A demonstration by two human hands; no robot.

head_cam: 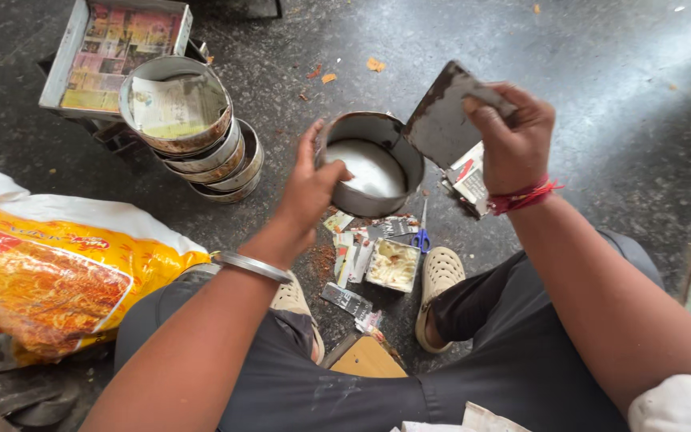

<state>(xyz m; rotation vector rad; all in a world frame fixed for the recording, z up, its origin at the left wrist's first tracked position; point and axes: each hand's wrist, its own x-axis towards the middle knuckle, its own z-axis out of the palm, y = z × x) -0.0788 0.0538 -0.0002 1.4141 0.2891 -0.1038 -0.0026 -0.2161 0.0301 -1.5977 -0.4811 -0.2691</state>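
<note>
1. Left hand point(311, 186) at centre, grip closed on the rim of a round metal tin point(371, 164), thumb inside over its white lining.
2. Right hand point(512, 144) at 2 o'clock from the tin, grip clamped on a flat metal scraper point(441, 122), blade edge touching the tin's rim.
3. Stack of similar tins point(201, 140) at 9 o'clock, paper-lined, well apart.
4. Paper-lined tray point(113, 52) at 10 o'clock, behind the stack.
5. Yellow sack point(57, 272) at 8 o'clock on the floor.
6. Blue-handled scissors point(421, 232), small container of pale paste point(393, 266) and paper scraps point(349, 300) at 6 o'clock, between the sandalled feet point(437, 288).
</note>
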